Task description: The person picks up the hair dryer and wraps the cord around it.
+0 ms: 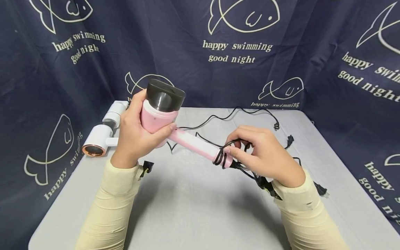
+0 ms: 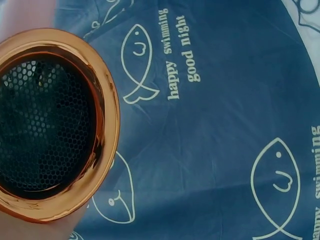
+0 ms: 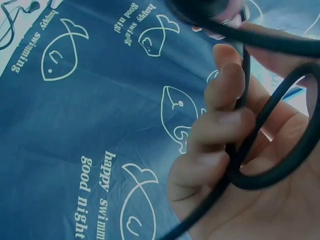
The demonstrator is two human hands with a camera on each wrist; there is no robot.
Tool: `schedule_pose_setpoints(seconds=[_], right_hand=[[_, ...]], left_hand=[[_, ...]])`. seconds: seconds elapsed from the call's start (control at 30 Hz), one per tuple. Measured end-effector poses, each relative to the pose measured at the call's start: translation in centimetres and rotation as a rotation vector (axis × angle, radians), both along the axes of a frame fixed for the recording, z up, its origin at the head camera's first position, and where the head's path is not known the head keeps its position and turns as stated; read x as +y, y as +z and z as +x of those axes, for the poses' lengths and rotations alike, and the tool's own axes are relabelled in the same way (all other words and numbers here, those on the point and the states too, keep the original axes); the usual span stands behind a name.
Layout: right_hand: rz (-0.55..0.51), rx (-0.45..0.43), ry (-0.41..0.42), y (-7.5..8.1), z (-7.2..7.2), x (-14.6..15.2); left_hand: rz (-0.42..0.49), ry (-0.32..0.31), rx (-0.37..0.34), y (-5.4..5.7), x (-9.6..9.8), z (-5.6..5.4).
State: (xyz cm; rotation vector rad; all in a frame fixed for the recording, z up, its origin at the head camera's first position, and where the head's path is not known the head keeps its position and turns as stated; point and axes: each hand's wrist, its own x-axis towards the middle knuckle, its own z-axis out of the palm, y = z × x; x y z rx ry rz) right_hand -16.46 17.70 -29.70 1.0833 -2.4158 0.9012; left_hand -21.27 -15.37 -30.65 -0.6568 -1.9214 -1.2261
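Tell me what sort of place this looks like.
Probably a makeshift, curtained-off work booth, though I can't be sure. Navy fish-print curtains hang around a pale table, where a white hair dryer lies; the left hand holds a pink hair dryer.

Three worn cams, one wide and two crazy close
So the head cam is looking forward and down, catching the table and the fish-print curtain behind it, while the left wrist one is staring past some copper-rimmed mesh right up close with the lettering running sideways, and the right wrist one is peering along the right hand at black cord, sharing both plus the curtain with the head view
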Motion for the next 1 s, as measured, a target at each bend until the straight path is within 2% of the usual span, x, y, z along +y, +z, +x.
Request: schedule_pose_setpoints(seconds=[0.37,0.6,0.73,0.87,1.0], right_hand=[[-0.122,-0.021,0.075,-0.1,-0.7,0.2],[-0.146,0.012,0.112,-0.7,-1.5,0.2],[-0.165,0.002,0.157,-1.1,-1.8,-0.1],[-0.159,-0.046,0.17,-1.4,-1.9,-0.5],[-0.145,-0.058,0.134,-1.4,-1.8,-0.8]], left_hand=[[0.077,-0.154,-0.023,0.3,-0.2,0.1],[0.167,-0.243,-0.056,0.4,-0.3,0.0],[0.205,-0.288,-0.067,0.5,-0.2,0.1],[0.227,-0.303,-0.074,0.5,-0.1,0.2],[0.265,-0.274,-0.073,0.7,0.0,0.3]])
